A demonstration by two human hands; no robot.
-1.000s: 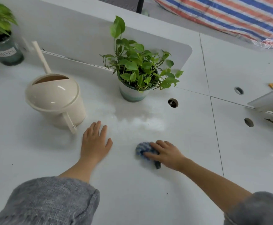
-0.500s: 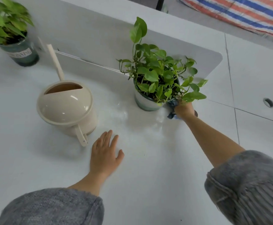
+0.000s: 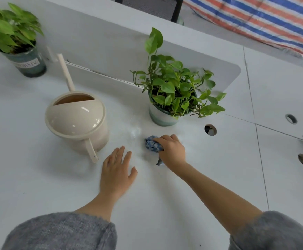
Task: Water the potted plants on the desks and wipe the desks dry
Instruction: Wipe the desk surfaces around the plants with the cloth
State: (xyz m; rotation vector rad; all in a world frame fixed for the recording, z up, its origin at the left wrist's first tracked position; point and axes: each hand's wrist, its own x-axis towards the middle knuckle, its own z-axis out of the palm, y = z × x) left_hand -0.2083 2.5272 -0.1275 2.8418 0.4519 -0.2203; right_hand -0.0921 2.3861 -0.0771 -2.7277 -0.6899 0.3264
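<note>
**A:** The right hand (image 3: pixel 172 150) is seen curled over a crumpled blue cloth (image 3: pixel 152 145). The fingers are bent round the cloth, and it is pressed onto the white desk (image 3: pixel 30 177).

**B:** And where is that being done?

**A:** At about six o'clock from the potted pothos (image 3: pixel 172 91), near its pot but apart from it. A damp sheen (image 3: pixel 134 131) is seen on the desk at the cloth's eleven o'clock.

**B:** And the left hand?

**A:** The left hand (image 3: pixel 117 172) is laid flat on the desk, palm down, fingers straight and slightly spread. Nothing is held by it. It is placed at the cloth's seven o'clock, near it.

**B:** The can?

**A:** The cream watering can (image 3: pixel 77 121) is stood upright at nine o'clock from the pothos. Its handle is pointed toward the left hand and is not touched. A second potted plant (image 3: pixel 12 38), in a dark glass pot, is set at the can's eleven o'clock, well apart. A round cable hole (image 3: pixel 210 129) is seen at the right hand's two o'clock.
</note>
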